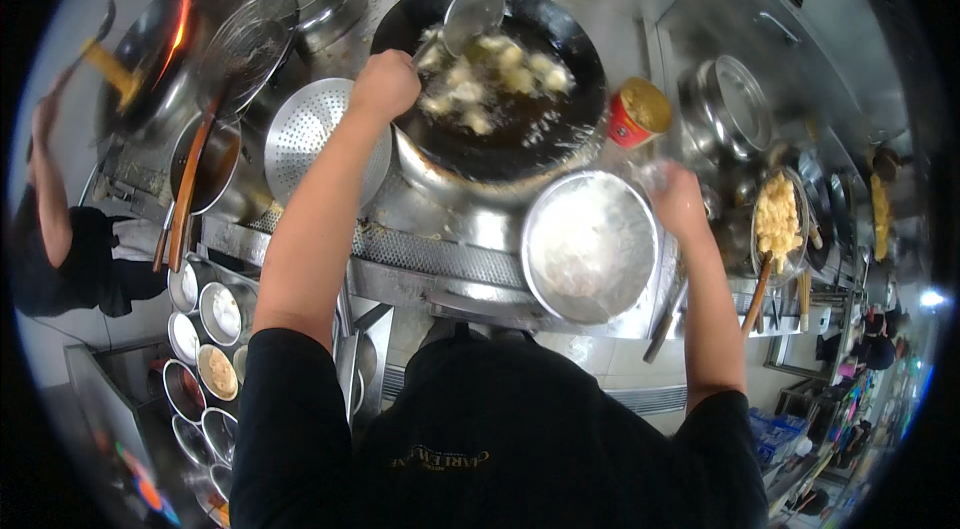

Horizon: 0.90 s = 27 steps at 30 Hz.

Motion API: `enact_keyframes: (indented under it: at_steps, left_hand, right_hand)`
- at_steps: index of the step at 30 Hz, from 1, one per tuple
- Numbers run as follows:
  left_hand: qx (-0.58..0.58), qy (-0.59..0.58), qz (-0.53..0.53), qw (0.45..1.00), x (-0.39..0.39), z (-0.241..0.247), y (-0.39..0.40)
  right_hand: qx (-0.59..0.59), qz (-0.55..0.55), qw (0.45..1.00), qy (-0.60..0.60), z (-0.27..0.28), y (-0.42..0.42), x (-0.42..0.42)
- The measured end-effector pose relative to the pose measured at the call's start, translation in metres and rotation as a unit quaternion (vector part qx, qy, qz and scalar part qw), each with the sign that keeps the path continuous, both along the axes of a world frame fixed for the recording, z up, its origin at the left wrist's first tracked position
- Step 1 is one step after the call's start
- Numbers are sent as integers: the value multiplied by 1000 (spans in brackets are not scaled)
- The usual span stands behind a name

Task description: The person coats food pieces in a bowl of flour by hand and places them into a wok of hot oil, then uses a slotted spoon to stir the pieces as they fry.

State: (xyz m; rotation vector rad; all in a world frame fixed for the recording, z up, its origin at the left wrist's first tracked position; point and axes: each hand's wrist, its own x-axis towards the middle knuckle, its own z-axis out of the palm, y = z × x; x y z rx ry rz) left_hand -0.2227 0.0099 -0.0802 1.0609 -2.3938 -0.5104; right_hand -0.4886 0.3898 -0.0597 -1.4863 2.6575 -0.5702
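My left hand (386,85) grips the handle of a metal ladle (475,13), whose bowl is tilted over a black wok (577,26). In the wok's dark oil, pale battered pieces (517,71) are frying among bubbles. My right hand (676,199) is just right of a steel bowl (592,251) holding a white, powdery or batter-like mass. Its fingers are bent, and something pale and blurred shows at the fingertips; whether it is held is unclear. A red tub (637,113) with yellowish contents stands between the wok and that hand.
Left of the wok are a perforated strainer (311,135), a wire skimmer (251,49) and a pot (206,161). A flame (180,23) rises at another wok near a co-worker (67,244). Seasoning containers (217,371) stand lower left. A strainer of yellow pieces (778,214) sits at right.
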Motion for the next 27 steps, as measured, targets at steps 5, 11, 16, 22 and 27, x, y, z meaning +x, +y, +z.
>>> enact_keyframes:
  at_steps: [5,11,16,22,27]
  left_hand:
    - [343,22,-15,939,-14,-5,-17]
    - [572,94,23,815,-11,-11,-19]
    - [548,125,12,827,2,-7,-18]
    - [530,149,19,834,23,3,-15]
    - [503,152,12,851,40,24,0]
  right_hand:
    - [3,-23,999,-32,41,-38,3]
    - [4,-15,998,-57,52,-76,7]
    - [25,34,996,-84,19,-127,5]
    - [58,73,992,-85,-43,-186,25]
    - [117,43,992,1,-49,-183,28]
